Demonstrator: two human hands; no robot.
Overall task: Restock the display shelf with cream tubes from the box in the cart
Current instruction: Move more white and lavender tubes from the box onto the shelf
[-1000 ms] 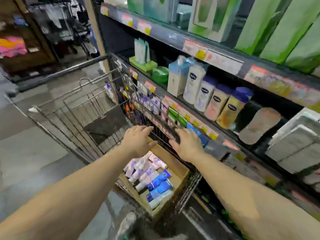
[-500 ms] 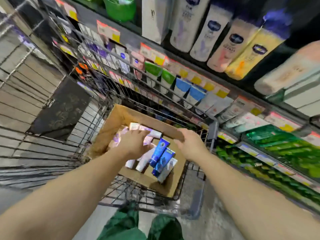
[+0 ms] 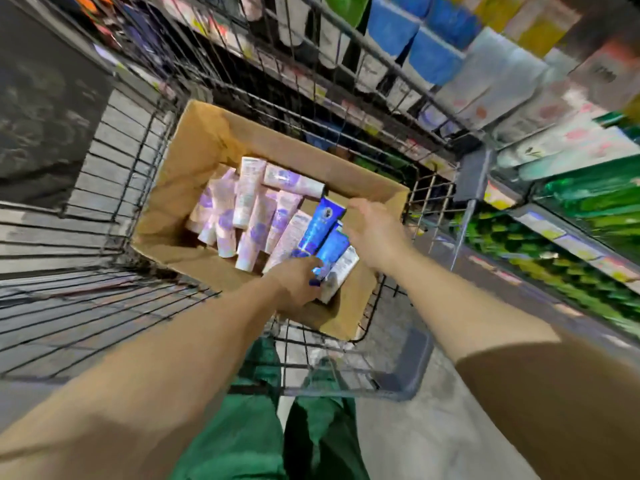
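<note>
Step in hand: picking stock from the open brown cardboard box (image 3: 214, 140), which sits in the near right corner of the grey wire shopping cart (image 3: 114, 202); the left hand (image 3: 294, 280) is curled around the near cap end of a glossy blue cream tube (image 3: 317, 228), grasping it; the right hand (image 3: 372, 225) hovers just right of that tube, fingers loosely spread, holding nothing visible. Count, as a judgement given blur: two blue tubes; one white tube with grey print (image 3: 341, 271) at the right; roughly nine pale pink-and-lilac tubes (image 3: 242, 209) heaped left. Next move calls for lifting the blue tube clear of the box and carrying it to the display shelf (image 3: 433, 109) far right.
</note>
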